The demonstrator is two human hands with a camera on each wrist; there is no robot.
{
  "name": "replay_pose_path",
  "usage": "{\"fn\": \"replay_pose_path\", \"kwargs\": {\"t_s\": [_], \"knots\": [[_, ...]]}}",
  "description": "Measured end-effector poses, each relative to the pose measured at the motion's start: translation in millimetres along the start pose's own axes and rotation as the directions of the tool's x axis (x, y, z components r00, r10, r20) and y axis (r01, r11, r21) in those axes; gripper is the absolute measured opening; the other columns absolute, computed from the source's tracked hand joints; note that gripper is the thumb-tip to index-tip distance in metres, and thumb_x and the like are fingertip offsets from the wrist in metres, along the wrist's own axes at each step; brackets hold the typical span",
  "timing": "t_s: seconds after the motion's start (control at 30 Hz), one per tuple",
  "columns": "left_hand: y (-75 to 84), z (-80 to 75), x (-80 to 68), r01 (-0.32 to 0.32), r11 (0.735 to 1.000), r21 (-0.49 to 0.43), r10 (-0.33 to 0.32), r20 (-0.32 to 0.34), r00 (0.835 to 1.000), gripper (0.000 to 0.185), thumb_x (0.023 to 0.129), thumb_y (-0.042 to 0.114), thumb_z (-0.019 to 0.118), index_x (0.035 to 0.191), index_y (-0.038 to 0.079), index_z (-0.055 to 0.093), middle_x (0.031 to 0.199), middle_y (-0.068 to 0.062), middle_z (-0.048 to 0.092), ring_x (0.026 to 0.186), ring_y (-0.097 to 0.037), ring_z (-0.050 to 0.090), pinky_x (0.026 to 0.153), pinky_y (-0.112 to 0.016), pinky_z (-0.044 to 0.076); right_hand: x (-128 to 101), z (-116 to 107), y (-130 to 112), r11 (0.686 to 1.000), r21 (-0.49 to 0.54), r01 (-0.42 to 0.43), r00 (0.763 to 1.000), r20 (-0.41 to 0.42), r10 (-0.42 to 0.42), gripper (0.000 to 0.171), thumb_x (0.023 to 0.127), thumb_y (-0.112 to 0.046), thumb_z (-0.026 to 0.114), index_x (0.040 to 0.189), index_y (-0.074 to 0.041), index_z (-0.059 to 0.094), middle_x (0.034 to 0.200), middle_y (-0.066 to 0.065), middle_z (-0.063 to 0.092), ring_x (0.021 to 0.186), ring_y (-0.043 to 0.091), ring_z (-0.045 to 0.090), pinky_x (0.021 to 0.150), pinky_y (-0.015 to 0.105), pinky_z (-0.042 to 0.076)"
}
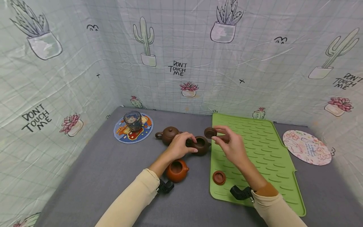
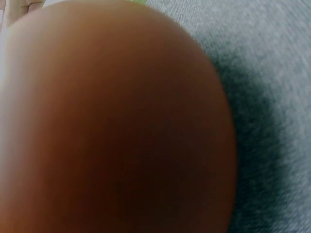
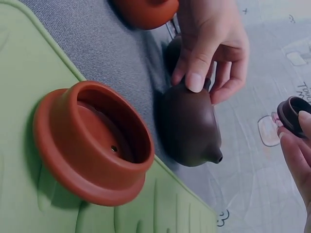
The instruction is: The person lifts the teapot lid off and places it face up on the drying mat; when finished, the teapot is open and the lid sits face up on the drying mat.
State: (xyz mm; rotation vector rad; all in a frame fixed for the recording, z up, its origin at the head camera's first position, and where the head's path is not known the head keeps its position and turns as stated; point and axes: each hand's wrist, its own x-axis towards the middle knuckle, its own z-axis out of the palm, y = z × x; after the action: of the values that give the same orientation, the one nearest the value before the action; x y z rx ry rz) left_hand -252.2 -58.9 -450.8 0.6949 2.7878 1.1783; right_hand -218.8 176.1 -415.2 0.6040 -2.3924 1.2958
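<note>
My left hand [image 1: 178, 146] grips the handle side of a lidless dark brown teapot [image 1: 203, 150], thumb and fingers closed there in the right wrist view. The teapot's spout points right, toward the green mat. My right hand [image 1: 234, 146] pinches a dark brown teapot lid [image 1: 210, 132] above the mat's left edge, its hollow underside toward the head camera. Below my left forearm sits an orange-brown teapot [image 1: 178, 177] without its lid; its blurred round side [image 2: 126, 121] fills most of the left wrist view. An orange-brown lid [image 3: 97, 155] lies upside down on the mat.
The green ribbed mat [image 1: 255, 151] covers the right of the grey cloth. Another dark brown teapot [image 1: 167, 137], lid on, stands beside my left hand. A glass [image 1: 132, 121] rests on a blue round coaster [image 1: 120, 135] at the back left. A pink oval coaster [image 1: 307, 147] lies far right.
</note>
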Motion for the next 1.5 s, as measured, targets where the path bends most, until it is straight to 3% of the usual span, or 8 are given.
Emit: {"fn": "replay_pose_path", "kwargs": {"t_s": [0.17, 0.37, 0.6, 0.93, 1.5], "knots": [[-1.3, -0.2, 0.8, -0.004, 1.0, 0.006, 0.004, 0.004, 1.0, 0.025, 0.084, 0.025, 0.085, 0.103, 0.019, 0.071, 0.113, -0.003, 0.07, 0.109, -0.024, 0.064, 0.098, -0.042, 0.051, -3, -5, -3, 0.999, 0.032, 0.002, 1.0, 0.0, -0.002, 0.023, 0.095, -0.007, 0.071, 0.117, -0.008, 0.071, 0.116, 0.013, 0.074, 0.091, 0.027, 0.079, 0.07, 0.019, 0.061], [0.0, -1.1, 0.6, -0.01, 1.0, 0.004, 0.01, -0.002, 1.0, 0.025, 0.082, 0.024, 0.086, 0.101, 0.02, 0.071, 0.115, -0.004, 0.071, 0.11, -0.024, 0.064, 0.099, -0.043, 0.051, -9, -12, -5, 1.0, 0.014, -0.018, 1.0, -0.003, 0.018, 0.021, 0.095, -0.008, 0.072, 0.116, -0.009, 0.073, 0.122, 0.01, 0.069, 0.095, 0.026, 0.077, 0.074, 0.017, 0.06], [2.3, -1.4, 0.8, 0.001, 1.0, 0.012, -0.001, 0.0, 1.0, 0.025, 0.081, 0.023, 0.087, 0.1, 0.02, 0.072, 0.114, -0.004, 0.071, 0.109, -0.025, 0.065, 0.099, -0.043, 0.051, -14, -20, -1, 0.999, 0.042, -0.032, 0.999, -0.031, 0.033, 0.021, 0.092, -0.004, 0.074, 0.113, -0.009, 0.074, 0.12, 0.012, 0.07, 0.093, -0.003, 0.072, 0.075, 0.014, 0.059], [6.4, -2.2, 1.8, 0.035, 0.999, 0.017, -0.034, -0.005, 0.999, 0.025, 0.08, 0.022, 0.088, 0.099, 0.02, 0.072, 0.114, -0.005, 0.072, 0.113, -0.027, 0.065, 0.102, -0.045, 0.051, -25, -28, 7, 0.999, 0.032, -0.027, 0.999, -0.039, 0.029, 0.022, 0.088, -0.004, 0.078, 0.109, -0.007, 0.075, 0.112, 0.013, 0.071, 0.09, 0.014, 0.077, 0.073, 0.016, 0.06], [8.7, -3.2, 0.3, 0.054, 0.999, -0.008, -0.054, -0.002, 0.999, 0.025, 0.08, 0.02, 0.088, 0.1, 0.018, 0.072, 0.114, -0.006, 0.071, 0.114, -0.028, 0.064, 0.103, -0.046, 0.051, -53, -21, 28, 0.998, -0.031, -0.056, 0.994, 0.096, 0.059, 0.022, 0.086, -0.002, 0.08, 0.106, -0.01, 0.075, 0.107, 0.01, 0.075, 0.084, 0.014, 0.076, 0.066, 0.023, 0.062]]}}
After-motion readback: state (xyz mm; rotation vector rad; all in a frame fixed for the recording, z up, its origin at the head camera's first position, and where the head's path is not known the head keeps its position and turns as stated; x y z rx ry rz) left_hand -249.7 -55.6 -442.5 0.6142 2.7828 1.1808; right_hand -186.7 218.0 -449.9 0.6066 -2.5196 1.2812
